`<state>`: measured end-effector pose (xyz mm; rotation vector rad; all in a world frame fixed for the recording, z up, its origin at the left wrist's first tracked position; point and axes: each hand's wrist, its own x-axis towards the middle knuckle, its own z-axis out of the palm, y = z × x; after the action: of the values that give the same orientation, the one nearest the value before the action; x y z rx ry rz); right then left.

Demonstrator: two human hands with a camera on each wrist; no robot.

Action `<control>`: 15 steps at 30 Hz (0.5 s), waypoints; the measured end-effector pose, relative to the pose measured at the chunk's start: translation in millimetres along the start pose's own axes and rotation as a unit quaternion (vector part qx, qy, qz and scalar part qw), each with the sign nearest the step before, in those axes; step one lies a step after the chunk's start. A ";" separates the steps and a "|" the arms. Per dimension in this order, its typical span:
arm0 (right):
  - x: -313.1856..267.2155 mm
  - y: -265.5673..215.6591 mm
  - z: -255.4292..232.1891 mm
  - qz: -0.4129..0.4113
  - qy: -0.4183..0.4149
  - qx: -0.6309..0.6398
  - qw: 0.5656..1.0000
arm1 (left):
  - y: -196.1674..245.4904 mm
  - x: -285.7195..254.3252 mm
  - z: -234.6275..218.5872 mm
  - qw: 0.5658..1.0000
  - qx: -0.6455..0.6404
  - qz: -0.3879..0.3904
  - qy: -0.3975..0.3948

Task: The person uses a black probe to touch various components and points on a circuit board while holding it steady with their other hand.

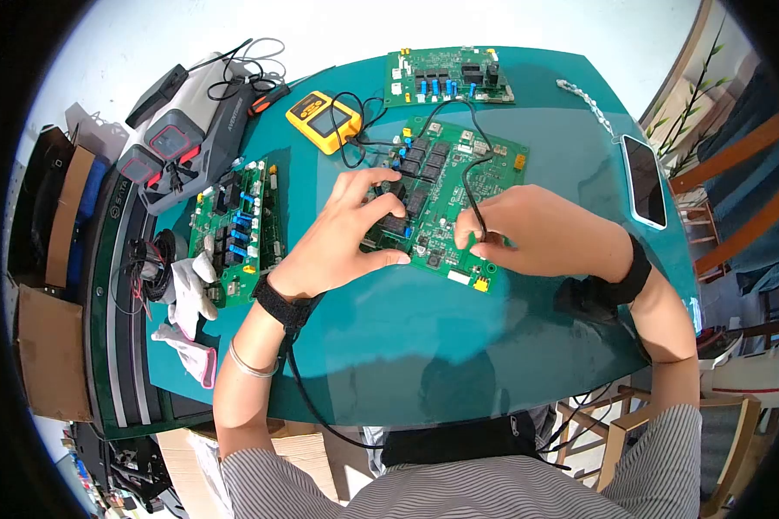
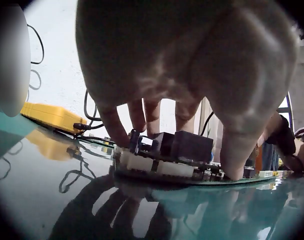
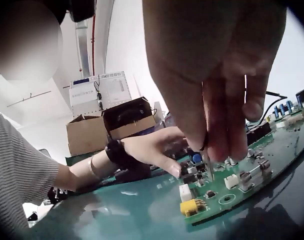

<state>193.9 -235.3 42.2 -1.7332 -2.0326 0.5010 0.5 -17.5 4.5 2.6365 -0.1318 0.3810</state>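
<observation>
Right of the yellow meter (image 1: 322,124), the left hand (image 1: 337,238) rests spread and unclenched on the circuit board (image 1: 444,192); the right hand (image 1: 550,235) pinches a slim probe (image 3: 209,169), whose tip could skid and bridge neighbouring contacts if the black cable (image 1: 469,195) tugs it

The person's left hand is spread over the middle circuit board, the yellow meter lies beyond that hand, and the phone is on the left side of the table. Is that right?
Not quite: the head view shows the phone on the right side of the table. The left hand is indeed spread over the middle circuit board, with the yellow meter beyond it.
</observation>
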 end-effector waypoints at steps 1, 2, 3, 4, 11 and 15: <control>-0.2 -5.6 -1.9 0.040 -0.022 -0.016 0.999 | -0.5 -0.8 0.7 1.000 0.007 0.006 0.002; 0.0 -5.5 -2.7 0.039 -0.024 -0.014 0.999 | -0.5 -1.3 1.1 1.000 0.006 0.004 0.001; 0.0 -3.5 -4.4 0.017 -0.060 0.062 0.996 | -0.5 -1.0 1.1 1.000 0.006 0.003 0.002; -0.2 -2.3 -4.5 -0.004 -0.095 0.138 0.986 | -0.4 -1.0 1.3 1.000 0.005 0.004 0.002; 5.2 4.0 11.3 -0.060 -0.002 0.114 0.992 | -0.7 -0.7 0.7 1.000 0.003 0.001 -0.003; 7.8 1.1 16.0 -0.065 0.003 0.121 0.990 | -0.1 -0.4 0.1 1.000 0.018 0.007 0.001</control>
<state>185.3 -227.5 28.7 -1.4483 -1.9715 0.6682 0.1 -17.5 4.3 2.6722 -0.1443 0.3944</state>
